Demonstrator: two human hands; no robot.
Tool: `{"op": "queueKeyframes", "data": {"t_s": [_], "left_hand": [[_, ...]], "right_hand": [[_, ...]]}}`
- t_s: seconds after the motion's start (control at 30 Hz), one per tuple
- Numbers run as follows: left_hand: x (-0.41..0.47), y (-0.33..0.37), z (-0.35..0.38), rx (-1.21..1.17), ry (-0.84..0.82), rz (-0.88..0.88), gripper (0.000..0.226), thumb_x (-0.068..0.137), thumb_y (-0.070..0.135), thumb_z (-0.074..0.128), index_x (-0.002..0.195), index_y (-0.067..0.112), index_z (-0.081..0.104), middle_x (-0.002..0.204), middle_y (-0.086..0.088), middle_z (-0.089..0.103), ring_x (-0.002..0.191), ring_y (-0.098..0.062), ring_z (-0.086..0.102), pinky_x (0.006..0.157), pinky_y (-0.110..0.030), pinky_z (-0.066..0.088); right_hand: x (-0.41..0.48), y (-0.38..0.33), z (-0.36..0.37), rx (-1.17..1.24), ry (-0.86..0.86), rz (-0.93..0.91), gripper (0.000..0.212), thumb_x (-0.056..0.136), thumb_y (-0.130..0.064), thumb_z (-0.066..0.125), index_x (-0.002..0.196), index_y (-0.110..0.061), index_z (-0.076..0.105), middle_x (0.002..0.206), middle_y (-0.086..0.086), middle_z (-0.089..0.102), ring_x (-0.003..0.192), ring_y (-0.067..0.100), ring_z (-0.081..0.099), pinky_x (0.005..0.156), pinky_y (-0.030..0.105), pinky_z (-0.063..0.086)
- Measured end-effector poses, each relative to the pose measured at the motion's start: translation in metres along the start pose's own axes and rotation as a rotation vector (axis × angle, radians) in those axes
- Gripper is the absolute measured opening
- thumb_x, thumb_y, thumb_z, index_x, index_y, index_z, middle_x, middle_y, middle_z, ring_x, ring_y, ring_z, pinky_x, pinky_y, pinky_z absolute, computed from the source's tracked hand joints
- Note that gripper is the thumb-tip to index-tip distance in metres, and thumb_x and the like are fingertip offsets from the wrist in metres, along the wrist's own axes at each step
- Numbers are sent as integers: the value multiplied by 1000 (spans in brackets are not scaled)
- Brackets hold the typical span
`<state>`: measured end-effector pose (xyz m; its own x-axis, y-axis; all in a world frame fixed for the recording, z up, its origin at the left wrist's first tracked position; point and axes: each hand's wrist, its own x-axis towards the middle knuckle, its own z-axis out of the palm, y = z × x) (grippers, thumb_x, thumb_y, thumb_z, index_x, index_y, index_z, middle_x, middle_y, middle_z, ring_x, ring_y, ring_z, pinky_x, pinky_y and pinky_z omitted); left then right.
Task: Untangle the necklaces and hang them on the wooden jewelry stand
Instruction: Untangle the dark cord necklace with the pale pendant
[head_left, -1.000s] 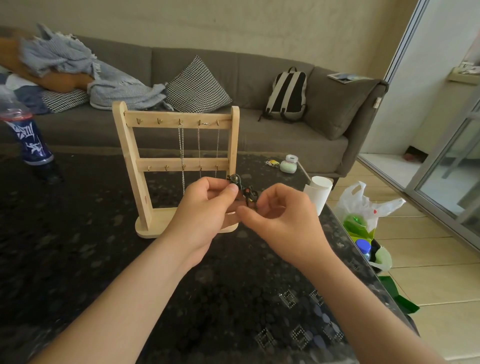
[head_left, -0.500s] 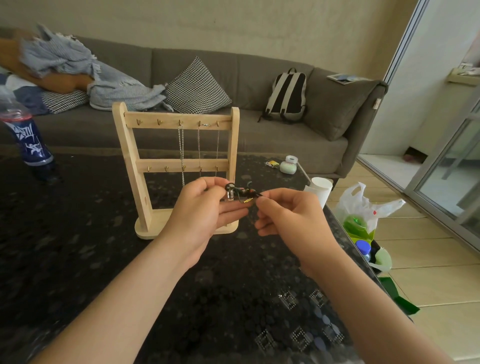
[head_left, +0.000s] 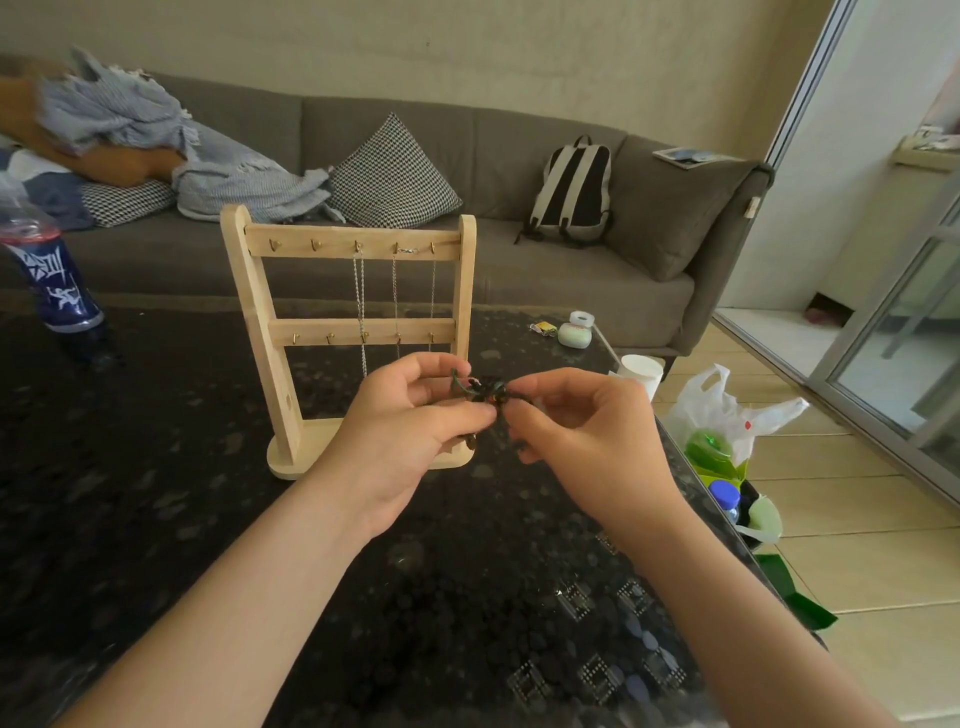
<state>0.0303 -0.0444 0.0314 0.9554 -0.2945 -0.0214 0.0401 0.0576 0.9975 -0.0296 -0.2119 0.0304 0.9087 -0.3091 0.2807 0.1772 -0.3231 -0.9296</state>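
dark tangled necklace (head_left: 480, 391) between hands, left hand (head_left: 400, 436), right hand (head_left: 582, 431) both pinching it.

Both forearms reach in from 6 o'clock, left grip (head_left: 402, 431) and right grip (head_left: 587, 436) pinching the necklace tangle (head_left: 480, 391) between them.

Three chains (head_left: 358, 291) hang from the right-hand hooks of the wooden jewelry stand (head_left: 257, 332), curtaining its right half, while the two leftmost top hooks (head_left: 274, 244) stand bare and open from the front. The left hand (head_left: 400, 436) and right hand (head_left: 587, 436) pinch a tangled necklace (head_left: 483, 392) just before the right post, screening the lower rail there. Dark table (head_left: 156, 467) lies open between stand and bottle (head_left: 52, 280); a paper cup (head_left: 641, 371) and small case (head_left: 574, 335) sit near the right edge.
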Motion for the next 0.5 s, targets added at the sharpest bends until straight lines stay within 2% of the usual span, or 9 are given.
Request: {"op": "queueKeyframes", "data": {"t_s": [0.1,0.2,0.33,0.5], "left_hand": [[-1,1,0,33,43,53,41,81,-7,85,110,17,70,107,-6,79,101,-20,79,102,-50,59],[-3,2,3,78,75,96,42,79,-5,88,108,20,72,104,0,79,96,-13,79,98,-43,61],[-3,0,3,108,56,123,42,79,-4,89,109,22,75,105,2,80,100,-14,79,101,-45,60],[-2,1,-1,151,-2,148,46,82,-3,86,114,29,78,109,8,80,106,-9,76,104,-45,58]], "right_hand": [[0,-2,-2,24,-36,37,11,91,-5,77,92,-15,81,77,3,79,64,12,73,60,19,57],[1,-2,-3,72,-50,72,15,95,-4,70,95,-14,81,77,6,78,68,15,73,65,27,61],[0,0,-2,65,-95,50,16,97,-4,71,105,-15,79,81,5,79,74,20,76,69,34,64],[0,1,-3,49,-107,37,12,96,-8,76,106,-14,78,85,6,79,74,19,77,63,27,61]]}}
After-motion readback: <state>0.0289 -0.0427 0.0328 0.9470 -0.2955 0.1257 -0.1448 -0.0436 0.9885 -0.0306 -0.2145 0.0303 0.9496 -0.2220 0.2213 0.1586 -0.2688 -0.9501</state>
